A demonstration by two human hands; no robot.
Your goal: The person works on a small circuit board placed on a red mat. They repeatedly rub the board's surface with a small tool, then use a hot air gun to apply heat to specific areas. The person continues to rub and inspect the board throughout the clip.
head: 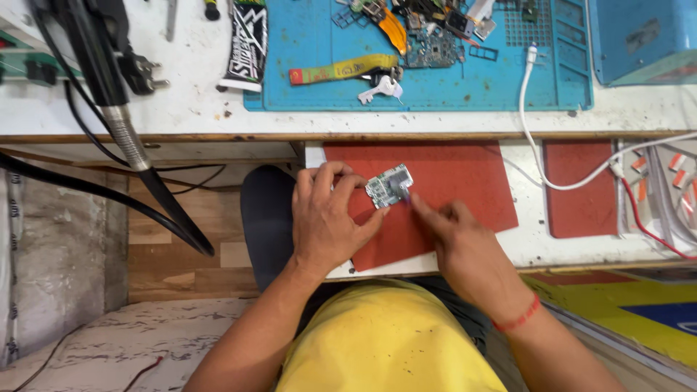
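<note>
A small green-and-silver circuit board (390,185) is held over a red mat (465,181) on a pull-out white shelf. My left hand (328,218) grips the board's left edge between thumb and fingers. My right hand (465,247) pinches a thin purple-tipped tool (405,194) and touches its tip to the board's lower right corner. A red thread band circles my right wrist.
Above, a blue work mat (435,87) carries phone parts, a key (381,90) and a yellow strap (341,70). A white cable (534,138) runs down to a second red mat (581,189). Black hoses (131,145) hang at left. A tube (245,43) lies on the bench.
</note>
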